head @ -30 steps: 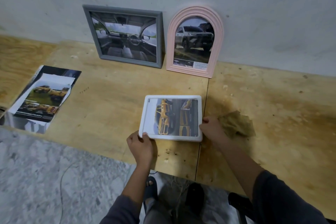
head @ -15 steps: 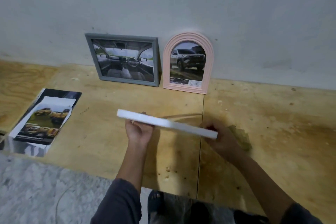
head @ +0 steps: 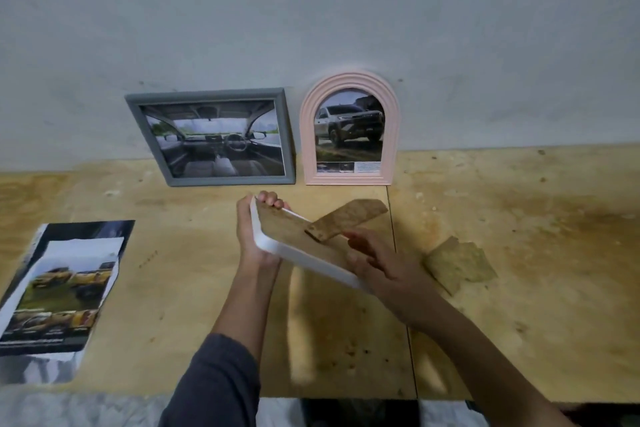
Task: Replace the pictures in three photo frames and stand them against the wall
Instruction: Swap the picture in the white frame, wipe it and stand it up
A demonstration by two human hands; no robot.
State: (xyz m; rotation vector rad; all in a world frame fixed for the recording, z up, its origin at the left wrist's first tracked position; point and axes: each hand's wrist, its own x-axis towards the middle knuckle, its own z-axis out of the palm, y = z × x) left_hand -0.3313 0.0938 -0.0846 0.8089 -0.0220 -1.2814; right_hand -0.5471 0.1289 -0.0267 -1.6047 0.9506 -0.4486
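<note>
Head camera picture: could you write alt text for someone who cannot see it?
Two hands, left and right, hold a white photo frame back-up above a wooden table. A grey frame and a pink arched frame lean against the wall.

Both hands, left hand (head: 254, 239) and right hand (head: 377, 262), hold white frame (head: 277, 246) back-up.

1. Light is dim and even, greyish on the wall (head: 346, 10), warmer on the plywood surface (head: 519, 253).
2. A soft shadow falls under the white frame (head: 277, 248), stretching toward 6 o'clock.
3. Wide-angle bending curves the surface edge and tilts the grey frame (head: 213, 137) at 10 o'clock.
4. The right hand (head: 384, 263) is slightly smeared; the papers (head: 59, 291) at 8 o'clock look soft.
</note>
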